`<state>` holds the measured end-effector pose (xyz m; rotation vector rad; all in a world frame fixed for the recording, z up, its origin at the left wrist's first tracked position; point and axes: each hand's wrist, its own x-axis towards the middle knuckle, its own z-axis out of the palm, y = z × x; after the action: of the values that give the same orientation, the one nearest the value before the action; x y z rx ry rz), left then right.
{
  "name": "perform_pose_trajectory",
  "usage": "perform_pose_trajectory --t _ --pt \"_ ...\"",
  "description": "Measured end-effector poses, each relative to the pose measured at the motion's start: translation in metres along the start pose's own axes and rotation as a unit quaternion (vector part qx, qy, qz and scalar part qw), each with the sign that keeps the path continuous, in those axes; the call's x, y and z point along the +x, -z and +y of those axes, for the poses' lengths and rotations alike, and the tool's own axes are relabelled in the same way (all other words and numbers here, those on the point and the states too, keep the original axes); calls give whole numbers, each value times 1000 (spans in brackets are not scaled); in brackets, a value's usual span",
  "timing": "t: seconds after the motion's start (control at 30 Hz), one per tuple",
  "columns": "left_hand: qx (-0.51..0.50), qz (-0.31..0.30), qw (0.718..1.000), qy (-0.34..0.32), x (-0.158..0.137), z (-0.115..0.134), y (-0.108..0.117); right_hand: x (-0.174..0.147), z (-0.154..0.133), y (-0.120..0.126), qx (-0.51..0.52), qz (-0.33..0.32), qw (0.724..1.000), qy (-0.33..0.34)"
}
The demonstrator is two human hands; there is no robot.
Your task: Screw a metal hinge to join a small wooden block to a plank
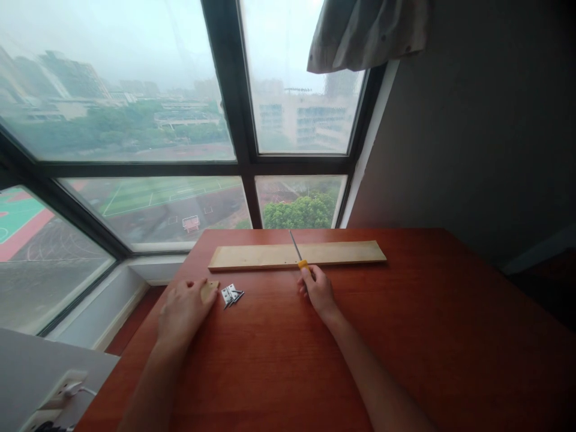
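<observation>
My right hand (318, 291) is closed round the yellow handle of a screwdriver (303, 263), whose metal shaft points up and away over a long pale wooden board (252, 257). The board lies flat across the far part of the table, with small dark holes near the middle of its front edge. At the left, my left hand (184, 306) grips a small pale wooden block (209, 291) at the tabletop; its fingers partly cover the block. Just right of that block lies a little pile of metal hinges (228, 294) and screws (234, 300).
The reddish-brown wooden table (270, 372) ends at a large window with dark frames (243, 120). A grey curtain (366, 36) hangs at the upper right, beside a dark wall (459, 138). At lower left a plug (72, 390) sits in a wall socket.
</observation>
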<state>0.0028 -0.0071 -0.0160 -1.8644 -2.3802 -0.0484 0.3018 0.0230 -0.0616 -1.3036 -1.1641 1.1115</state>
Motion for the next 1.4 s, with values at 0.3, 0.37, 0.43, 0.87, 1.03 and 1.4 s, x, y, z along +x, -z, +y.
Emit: perform_pose_trajectory --t 0.3,0.37,0.43,0.87,1.03,1.4 --pt "4 20 999 -26 -7 20 1 2 -1 3 3 16 1000 2" --pt "4 29 999 -39 -9 26 1 2 -1 3 2 16 1000 3" --pt "6 34 998 -52 -13 37 1 2 -2 3 0 19 1000 6" --pt "-57 98 978 -173 -38 159 -9 2 1 3 -41 41 998 36" --pt "-75 92 980 -160 -38 174 -9 2 2 2 -52 38 997 37" --pt "-104 89 980 -146 -38 175 -12 2 4 3 -45 25 998 30"
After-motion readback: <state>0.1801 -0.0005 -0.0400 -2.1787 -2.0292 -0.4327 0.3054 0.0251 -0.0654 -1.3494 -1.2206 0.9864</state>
